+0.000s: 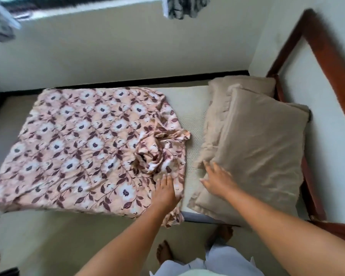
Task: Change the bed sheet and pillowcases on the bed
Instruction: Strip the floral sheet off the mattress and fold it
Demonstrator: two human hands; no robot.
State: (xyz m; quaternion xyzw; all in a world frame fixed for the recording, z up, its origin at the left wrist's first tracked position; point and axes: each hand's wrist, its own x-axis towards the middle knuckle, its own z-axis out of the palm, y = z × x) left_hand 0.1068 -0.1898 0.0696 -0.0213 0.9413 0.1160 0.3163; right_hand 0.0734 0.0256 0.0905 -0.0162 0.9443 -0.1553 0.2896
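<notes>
A pink floral sheet (78,144) lies partly folded across the bare cream mattress (189,108), with a bunched knot of fabric near its right edge. Two beige pillows sit at the right end of the bed: the near pillow (263,148) lies over the far pillow (245,84). My left hand (165,193) rests flat on the sheet's near right corner, fingers apart. My right hand (217,180) lies spread on the near pillow's left edge, fingers apart, gripping nothing that I can see.
A dark wooden bed frame (327,62) rises at the right against the white wall. The near bed edge runs along the bottom, with my bare feet (164,253) on the pale floor below. Dark clothes (185,6) hang at the top.
</notes>
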